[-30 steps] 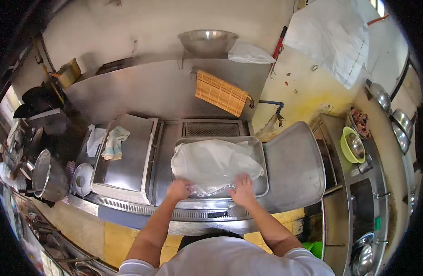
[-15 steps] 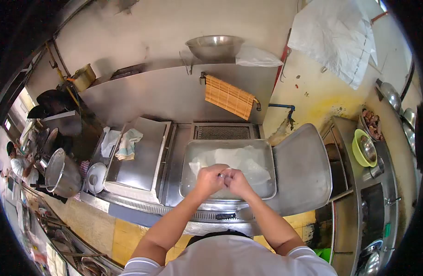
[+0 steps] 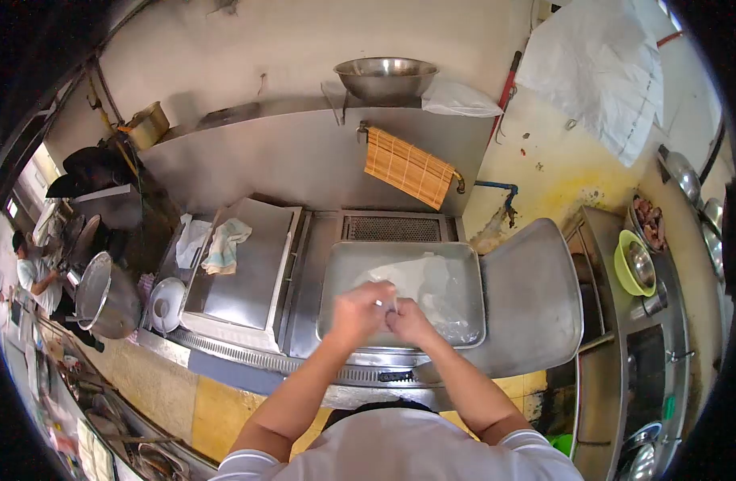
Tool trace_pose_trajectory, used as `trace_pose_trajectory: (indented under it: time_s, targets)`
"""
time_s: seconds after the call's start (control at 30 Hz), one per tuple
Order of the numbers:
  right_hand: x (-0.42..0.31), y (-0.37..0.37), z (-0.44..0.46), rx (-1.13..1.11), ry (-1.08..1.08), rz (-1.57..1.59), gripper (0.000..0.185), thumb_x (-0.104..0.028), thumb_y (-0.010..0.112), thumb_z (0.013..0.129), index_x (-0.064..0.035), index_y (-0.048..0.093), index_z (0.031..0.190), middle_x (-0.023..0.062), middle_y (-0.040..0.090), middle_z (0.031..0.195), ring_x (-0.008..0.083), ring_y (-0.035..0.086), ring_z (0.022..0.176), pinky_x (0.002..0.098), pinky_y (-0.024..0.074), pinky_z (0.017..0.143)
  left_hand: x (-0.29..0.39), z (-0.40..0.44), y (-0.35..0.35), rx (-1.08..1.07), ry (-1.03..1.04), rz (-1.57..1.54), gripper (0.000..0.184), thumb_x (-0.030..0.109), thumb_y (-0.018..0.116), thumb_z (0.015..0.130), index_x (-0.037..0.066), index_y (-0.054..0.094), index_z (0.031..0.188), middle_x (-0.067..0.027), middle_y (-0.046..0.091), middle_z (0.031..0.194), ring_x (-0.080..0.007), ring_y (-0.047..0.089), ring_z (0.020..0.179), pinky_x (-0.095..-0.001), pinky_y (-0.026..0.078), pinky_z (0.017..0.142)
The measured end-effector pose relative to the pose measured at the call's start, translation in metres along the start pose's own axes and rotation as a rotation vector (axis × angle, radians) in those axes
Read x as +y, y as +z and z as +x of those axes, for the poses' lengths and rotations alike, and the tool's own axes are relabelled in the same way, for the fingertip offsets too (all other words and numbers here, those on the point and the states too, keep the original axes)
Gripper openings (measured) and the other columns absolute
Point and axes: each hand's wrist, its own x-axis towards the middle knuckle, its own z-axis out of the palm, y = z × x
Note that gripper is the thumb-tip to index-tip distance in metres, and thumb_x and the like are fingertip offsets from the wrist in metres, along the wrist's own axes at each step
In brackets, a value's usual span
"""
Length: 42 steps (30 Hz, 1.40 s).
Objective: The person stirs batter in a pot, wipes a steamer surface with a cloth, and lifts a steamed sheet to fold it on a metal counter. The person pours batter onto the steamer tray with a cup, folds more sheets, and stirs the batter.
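Presumably for easy reach, left hand (image 3: pixel 360 311) and right hand (image 3: pixel 413 324) meet over the near side of the tray (image 3: pixel 345 264), fingers curled, their pinch too blurred to tell, the white sheet (image 3: pixel 429 282) lying inside its rim.

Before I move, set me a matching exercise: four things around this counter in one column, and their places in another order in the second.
Things:
1. bamboo mat
2. metal bowl
3. towel
4. tray

Places:
A. on the flat steel cover
B. below the left hand and right hand
C. hanging in front of the steel back panel
D. up on the ledge, beside a white plastic bag

Pairs: 1-C, 2-D, 3-A, 4-B
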Motion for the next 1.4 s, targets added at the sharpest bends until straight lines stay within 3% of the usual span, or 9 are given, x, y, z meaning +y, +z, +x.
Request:
trace_pose_trajectory:
  time_s: [0.23, 0.4, 0.57, 0.63, 0.8, 1.13, 1.27, 1.37, 1.4]
  targets:
    - [0.087, -0.065, -0.012, -0.008, 0.305, -0.436, 0.031, -0.009, 0.064, 0.082, 0.0009, 0.072, 0.111, 0.0257, 0.072, 0.105, 0.0371, 0.070, 0.106, 0.0437, 0.0536, 0.098, -0.043, -0.002, -0.055, 0.171, -0.233, 0.110, 0.037, -0.015, 0.062, 0.073, 0.004, 0.076, 0.102, -0.0161, 0.077, 0.097, -0.0281, 0.076, 0.087, -0.0360, 0.061, 0.079]
    - [-0.016, -0.005, 0.003, 0.049, -0.066, 0.078, 0.030, -0.010, 0.063, 0.080, 0.0000, 0.072, 0.106, 0.0259, 0.072, 0.105, 0.0369, 0.071, 0.100, 0.0446, 0.0548, 0.091, 0.000, -0.010, -0.002, -0.168, -0.060, -0.003, 0.041, -0.013, 0.061, 0.072, 0.006, 0.077, 0.104, -0.0137, 0.078, 0.100, -0.0286, 0.076, 0.090, -0.0371, 0.061, 0.082]
    - [0.136, -0.047, -0.010, 0.052, 0.264, -0.330, 0.031, -0.011, 0.060, 0.084, -0.0003, 0.072, 0.112, 0.0261, 0.073, 0.104, 0.0428, 0.070, 0.098, 0.0461, 0.0545, 0.088, -0.003, 0.046, -0.087, 0.268, -0.336, 0.068, 0.031, -0.011, 0.061, 0.076, 0.001, 0.075, 0.101, -0.0140, 0.078, 0.096, -0.0286, 0.076, 0.090, -0.0366, 0.060, 0.082]
    - [0.122, -0.084, -0.016, -0.008, 0.396, -0.519, 0.032, -0.009, 0.062, 0.083, 0.0039, 0.072, 0.110, 0.0271, 0.073, 0.102, 0.0404, 0.071, 0.101, 0.0471, 0.0548, 0.092, -0.035, 0.033, -0.085, 0.247, -0.318, 0.120, 0.030, -0.010, 0.062, 0.077, 0.002, 0.075, 0.101, -0.0168, 0.077, 0.099, -0.0302, 0.076, 0.092, -0.0366, 0.060, 0.083]
    - [0.008, -0.026, 0.013, 0.269, -0.273, -0.050, 0.028, -0.008, 0.065, 0.084, 0.0049, 0.071, 0.109, 0.0208, 0.074, 0.090, 0.0330, 0.074, 0.089, 0.0453, 0.0561, 0.080, -0.019, -0.006, -0.006, -0.099, -0.098, 0.009, 0.032, -0.008, 0.066, 0.073, 0.007, 0.077, 0.098, -0.0153, 0.077, 0.103, -0.0328, 0.075, 0.093, -0.0386, 0.061, 0.083]
    - [0.114, -0.082, -0.008, -0.002, 0.346, -0.555, 0.028, -0.007, 0.064, 0.082, 0.0005, 0.072, 0.108, 0.0248, 0.073, 0.099, 0.0441, 0.070, 0.096, 0.0484, 0.0550, 0.089, -0.046, 0.019, -0.084, 0.199, -0.340, 0.125, 0.035, -0.013, 0.059, 0.077, 0.004, 0.077, 0.102, -0.0148, 0.078, 0.098, -0.0266, 0.076, 0.089, -0.0348, 0.060, 0.083]
    - [0.005, -0.015, 0.013, 0.196, -0.226, -0.036, 0.029, -0.004, 0.062, 0.083, 0.0002, 0.072, 0.110, 0.0232, 0.074, 0.104, 0.0442, 0.069, 0.101, 0.0481, 0.0540, 0.092, -0.026, -0.002, -0.018, -0.057, -0.062, 0.138, 0.031, -0.004, 0.068, 0.074, 0.008, 0.078, 0.101, -0.0116, 0.077, 0.103, -0.0313, 0.075, 0.092, -0.0388, 0.061, 0.081]
    - [-0.045, 0.001, 0.011, -0.206, 0.229, 0.079, 0.028, -0.008, 0.063, 0.084, 0.0010, 0.073, 0.109, 0.0238, 0.074, 0.104, 0.0343, 0.071, 0.104, 0.0419, 0.0569, 0.091, -0.008, 0.015, -0.020, -0.052, 0.052, 0.061, 0.032, -0.005, 0.068, 0.072, 0.008, 0.078, 0.100, -0.0128, 0.077, 0.101, -0.0308, 0.075, 0.091, -0.0381, 0.062, 0.080]
    - [-0.003, 0.007, 0.009, -0.004, 0.032, -0.130, 0.026, -0.008, 0.062, 0.085, 0.0008, 0.073, 0.107, 0.0230, 0.074, 0.098, 0.0359, 0.072, 0.097, 0.0424, 0.0571, 0.087, -0.011, 0.025, -0.041, 0.017, -0.004, 0.101, 0.032, -0.006, 0.067, 0.072, 0.006, 0.077, 0.099, -0.0141, 0.077, 0.101, -0.0305, 0.076, 0.091, -0.0376, 0.061, 0.080]
